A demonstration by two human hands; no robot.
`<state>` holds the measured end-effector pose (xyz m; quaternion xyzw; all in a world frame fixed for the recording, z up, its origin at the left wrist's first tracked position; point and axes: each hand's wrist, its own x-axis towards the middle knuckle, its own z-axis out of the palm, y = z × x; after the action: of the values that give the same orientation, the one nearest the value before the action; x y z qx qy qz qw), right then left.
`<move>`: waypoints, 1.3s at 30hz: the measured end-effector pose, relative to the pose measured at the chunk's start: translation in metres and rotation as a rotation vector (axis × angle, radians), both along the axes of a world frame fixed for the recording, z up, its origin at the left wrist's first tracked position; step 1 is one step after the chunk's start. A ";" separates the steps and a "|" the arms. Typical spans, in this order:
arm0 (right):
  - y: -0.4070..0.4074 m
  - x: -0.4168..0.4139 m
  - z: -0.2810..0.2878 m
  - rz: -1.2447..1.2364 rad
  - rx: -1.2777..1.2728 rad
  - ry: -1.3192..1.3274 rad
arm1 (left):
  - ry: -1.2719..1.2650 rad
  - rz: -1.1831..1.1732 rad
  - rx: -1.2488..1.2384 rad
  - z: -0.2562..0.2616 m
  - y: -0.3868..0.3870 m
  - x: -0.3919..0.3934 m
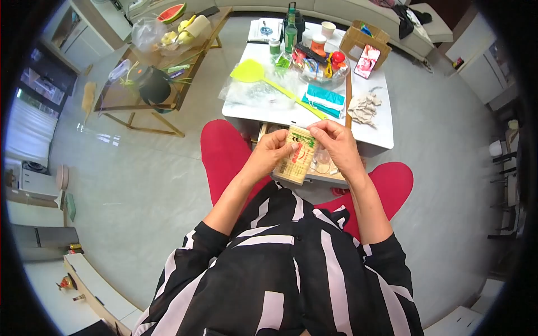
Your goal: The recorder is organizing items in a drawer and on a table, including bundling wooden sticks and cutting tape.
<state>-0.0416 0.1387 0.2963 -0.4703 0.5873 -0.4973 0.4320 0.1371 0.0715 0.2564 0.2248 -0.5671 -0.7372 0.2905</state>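
Note:
A flat, clear pack of pale thin sticks (294, 169), apparently toothpicks, is held over my lap. Red and green printing covers its front. My left hand (270, 152) grips the pack's left side, thumb lying across the front. At the upper right corner, my right hand (337, 142) pinches the edge between thumb and fingers. Behind and below the pack, an open drawer (323, 178) juts from the white coffee table (380, 132). Small items lie inside the drawer, partly hidden by the pack and my hands.
On the table lie a yellow-green fly swatter (248, 71), blue-and-white folded packs (323, 101), crumpled paper (364, 109) and a bowl of odds and ends (321, 65). A green bottle (290, 31), propped phone (367, 61) and cardboard box (353, 40) stand farther back. Left is a wooden-framed table (185, 75).

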 end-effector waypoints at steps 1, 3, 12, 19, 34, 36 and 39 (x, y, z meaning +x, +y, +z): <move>0.000 0.002 0.002 -0.034 -0.031 0.090 | -0.015 0.002 0.008 0.006 0.002 0.003; 0.002 0.007 0.007 -0.043 -0.086 0.106 | -0.047 0.006 0.027 0.018 0.004 0.009; -0.004 0.011 0.013 -0.128 -0.174 0.245 | -0.123 0.063 -0.077 0.027 -0.003 0.020; -0.015 -0.025 -0.006 -0.230 -0.157 -0.047 | -0.068 0.112 0.129 0.033 -0.018 0.004; -0.088 -0.105 -0.030 -0.235 -0.201 -0.003 | -0.082 0.197 -0.065 0.017 -0.117 -0.085; -0.104 -0.115 -0.032 -0.269 -0.253 0.060 | -0.073 0.222 -0.066 0.017 -0.130 -0.097; -0.127 -0.126 -0.030 -0.319 -0.244 0.142 | -0.045 0.260 -0.089 0.008 -0.153 -0.115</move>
<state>-0.1672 0.0114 0.2660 -0.4541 0.6189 -0.5922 0.2452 0.0224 -0.0812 0.2644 0.2997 -0.5716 -0.6623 0.3805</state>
